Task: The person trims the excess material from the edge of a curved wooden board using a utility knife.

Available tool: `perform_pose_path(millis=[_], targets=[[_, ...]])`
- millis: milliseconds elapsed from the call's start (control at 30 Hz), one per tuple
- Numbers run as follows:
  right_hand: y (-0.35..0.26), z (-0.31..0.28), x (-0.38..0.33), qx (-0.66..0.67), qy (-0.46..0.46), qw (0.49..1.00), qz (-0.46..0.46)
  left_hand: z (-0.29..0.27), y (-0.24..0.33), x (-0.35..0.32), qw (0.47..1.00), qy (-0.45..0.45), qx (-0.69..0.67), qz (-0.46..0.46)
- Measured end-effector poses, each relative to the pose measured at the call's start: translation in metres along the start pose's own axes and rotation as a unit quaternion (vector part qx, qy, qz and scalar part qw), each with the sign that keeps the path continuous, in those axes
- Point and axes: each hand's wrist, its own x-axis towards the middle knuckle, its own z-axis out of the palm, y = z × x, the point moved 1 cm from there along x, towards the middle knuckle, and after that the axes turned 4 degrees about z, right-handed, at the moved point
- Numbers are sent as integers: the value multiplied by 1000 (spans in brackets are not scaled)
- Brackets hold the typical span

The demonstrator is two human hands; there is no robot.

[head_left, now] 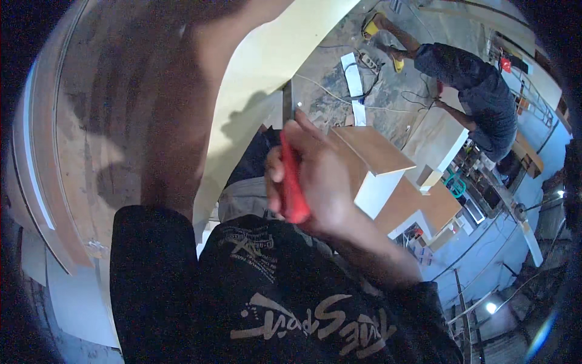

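Note:
My right hand [315, 176] is closed round a red tool handle [292, 188] in front of my body, its index finger pointing up and away. The hand is somewhat blurred, and I cannot make out the tool's kind. Just beyond the fingertip is a narrow grey strip [287, 102]; whether it belongs to the tool is unclear. My left arm reaches up past a cream-coloured sheet [273, 51], casting a shadow on it. My left hand [236, 27] is at the top edge, touching or very near the sheet, with its fingers hidden.
Brown-topped board pieces [376, 148] with white sides stand to the right. Beyond them, a bent-over co-worker [485, 91] in dark clothes works at a pale panel [433, 136]. A white strip [351, 82], cables and a power strip [368, 59] lie on the floor. Long boards [45, 158] curve along the left.

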Motion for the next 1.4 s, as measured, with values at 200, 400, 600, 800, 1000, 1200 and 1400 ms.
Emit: perform_pose_path(millis=[200,400,600,800,1000,1200,1400], targets=[[-11,-38,-5,71,-159,984,50,3,-10,-5,1000,14,25,-7],[3,-14,30,-6,-33,999,13,-5,1,1,1000,-9,8,-10],[-2,-39,-7,92,-142,982,79,0,-7,-9,999,7,29,-23],[4,-23,61,-29,-69,996,47,-2,-1,-3,1000,-3,10,-15],[1,-38,5,70,-130,989,30,1,-5,-7,1000,-15,15,-21],[4,-19,58,4,-46,997,68,1,-2,-2,1000,-4,12,-28],[13,-34,19,78,-149,983,71,-9,-1,-10,999,-21,8,-31]])
